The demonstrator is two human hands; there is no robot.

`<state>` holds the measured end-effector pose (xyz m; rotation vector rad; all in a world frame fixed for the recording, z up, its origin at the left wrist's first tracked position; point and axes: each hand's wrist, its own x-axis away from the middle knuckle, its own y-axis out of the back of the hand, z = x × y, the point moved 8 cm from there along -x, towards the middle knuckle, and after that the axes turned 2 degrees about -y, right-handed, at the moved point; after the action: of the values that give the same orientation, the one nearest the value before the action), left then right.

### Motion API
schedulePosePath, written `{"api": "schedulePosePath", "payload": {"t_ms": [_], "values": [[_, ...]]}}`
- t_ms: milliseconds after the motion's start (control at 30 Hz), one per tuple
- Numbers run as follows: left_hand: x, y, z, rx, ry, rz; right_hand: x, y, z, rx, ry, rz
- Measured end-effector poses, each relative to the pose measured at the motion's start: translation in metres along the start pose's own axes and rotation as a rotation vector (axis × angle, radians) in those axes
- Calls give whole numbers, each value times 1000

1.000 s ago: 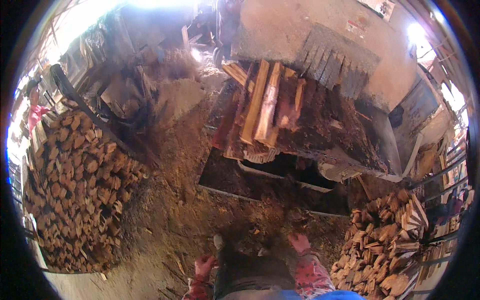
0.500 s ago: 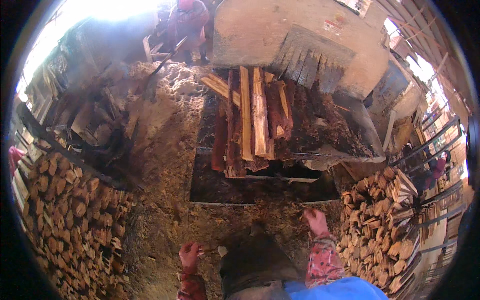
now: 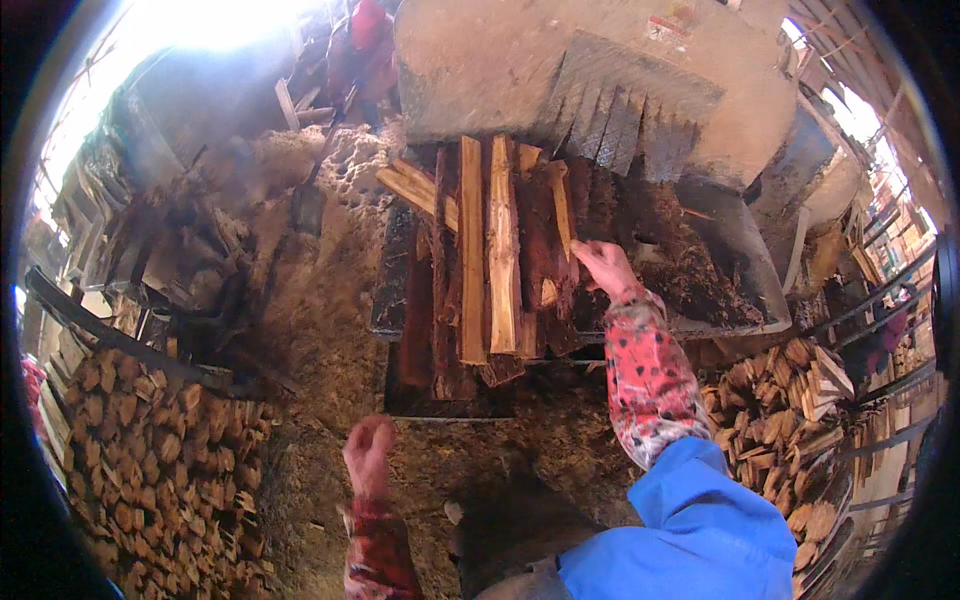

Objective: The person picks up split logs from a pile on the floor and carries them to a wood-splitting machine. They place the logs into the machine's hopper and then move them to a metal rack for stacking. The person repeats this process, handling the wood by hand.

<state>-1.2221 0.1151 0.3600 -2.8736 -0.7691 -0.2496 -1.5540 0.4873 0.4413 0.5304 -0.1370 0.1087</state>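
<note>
Over the near right side of a heap of split wood, my right hand (image 3: 605, 268) reaches forward. Its fingertips close on the near end of a narrow pale wood strip (image 3: 563, 210). To the left of that strip lie long split logs (image 3: 503, 250), some with pale faces and some with dark bark, on a dark metal table (image 3: 745, 270). My left hand (image 3: 370, 455) hovers above the ground just short of the table, its fingers curled in. Whatever it may hold is hidden.
Stacked firewood (image 3: 170, 450) rises at the left, and another firewood stack (image 3: 785, 410) stands at the right. A large tan machine housing (image 3: 480, 60) with hanging dark flaps (image 3: 625, 125) covers the table's far side. Another person (image 3: 362, 50) is at the far left.
My right hand has moved forward from near my body to the wood strip on the table. My left hand has risen slightly, and the view has shifted closer to the table.
</note>
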Motion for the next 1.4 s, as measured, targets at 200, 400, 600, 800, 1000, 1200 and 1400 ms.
{"api": "schedulePosePath", "payload": {"t_ms": [200, 400, 600, 800, 1000, 1200, 1400], "values": [[-80, -55, -54, -140, -180, -63, -11, -14, -21, -92, 11, 27], [-116, -84, -66, -339, -147, -23, 70, 30, -13, -166, 112, -91], [-141, -110, -53, -471, -206, -42, 53, 29, -1, -271, 68, 45], [-136, -136, -72, -442, -94, 30, -38, -19, -25, 57, 56, 137], [-139, -136, -73, -268, 25, 4, -50, -70, 4, -193, 116, 243], [-143, -163, -82, -500, -21, 47, -89, -69, -30, -18, 35, 269], [-143, -154, -66, -722, -77, -21, -59, -73, -22, 30, 24, 153]]}}
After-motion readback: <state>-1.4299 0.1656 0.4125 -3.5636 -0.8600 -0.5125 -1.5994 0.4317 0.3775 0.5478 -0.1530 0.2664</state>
